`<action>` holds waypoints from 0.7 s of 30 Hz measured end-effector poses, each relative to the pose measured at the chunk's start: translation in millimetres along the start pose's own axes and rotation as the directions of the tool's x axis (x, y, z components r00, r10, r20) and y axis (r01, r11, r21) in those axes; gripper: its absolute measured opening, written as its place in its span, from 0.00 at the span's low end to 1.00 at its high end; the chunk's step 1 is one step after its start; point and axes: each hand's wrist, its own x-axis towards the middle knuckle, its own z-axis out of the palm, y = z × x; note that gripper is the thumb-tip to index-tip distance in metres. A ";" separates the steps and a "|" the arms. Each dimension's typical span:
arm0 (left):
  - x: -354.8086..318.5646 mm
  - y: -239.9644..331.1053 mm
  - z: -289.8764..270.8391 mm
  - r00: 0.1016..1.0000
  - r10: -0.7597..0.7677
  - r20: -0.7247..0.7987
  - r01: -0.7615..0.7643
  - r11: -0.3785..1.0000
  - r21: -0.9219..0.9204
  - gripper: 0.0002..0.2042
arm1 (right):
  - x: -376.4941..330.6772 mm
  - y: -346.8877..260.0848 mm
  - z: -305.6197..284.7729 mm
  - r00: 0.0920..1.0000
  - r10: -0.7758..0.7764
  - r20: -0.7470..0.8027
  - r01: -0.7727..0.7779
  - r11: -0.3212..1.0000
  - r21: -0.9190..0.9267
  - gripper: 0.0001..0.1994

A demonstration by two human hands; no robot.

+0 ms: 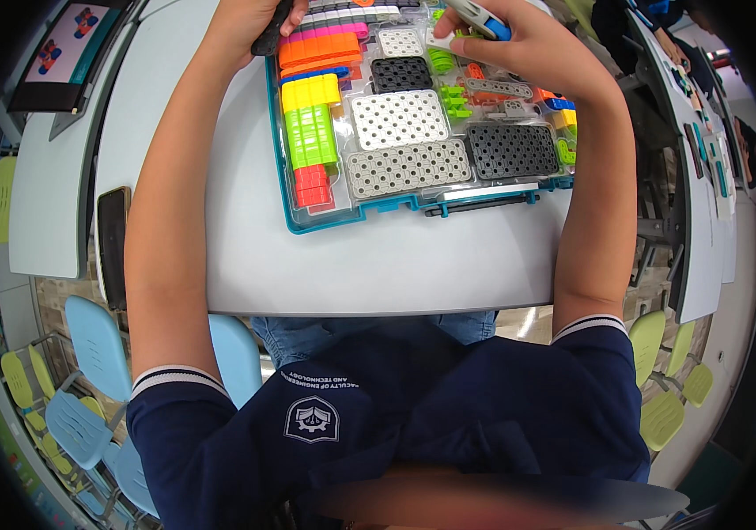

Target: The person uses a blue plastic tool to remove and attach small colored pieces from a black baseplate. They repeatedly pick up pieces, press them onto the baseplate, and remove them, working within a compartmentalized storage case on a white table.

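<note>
Head view, left hand [250, 22] gripping black piece [270, 37], parts tray [294, 221] below

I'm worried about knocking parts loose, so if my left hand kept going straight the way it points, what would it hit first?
Probably the rows of pink and orange bricks at the kit tray's far left corner. The left hand, holding a black piece, points inward toward them, though depth is unclear.

A teal-rimmed clear plastic parts tray [293, 199] is showing orange, yellow, neon-green and red block rows [312, 106], plus white and black perforated plates [398, 119].
</note>
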 end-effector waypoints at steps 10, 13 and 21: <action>-4.1 13.3 0.9 0.988 0.070 0.135 -0.094 0.980 0.176 0.09 | 2.0 8.2 0.6 0.999 -0.027 -0.017 0.026 0.998 -0.051 0.10; -8.9 24.7 4.3 0.987 -0.014 0.158 -0.034 0.953 0.301 0.05 | 3.8 8.7 3.7 0.996 -0.090 -0.024 0.088 0.995 -0.050 0.11; -15.1 48.0 4.8 0.934 -0.030 0.357 -0.149 0.875 0.461 0.07 | 0.2 5.2 4.1 0.999 -0.036 -0.019 0.031 0.976 -0.215 0.13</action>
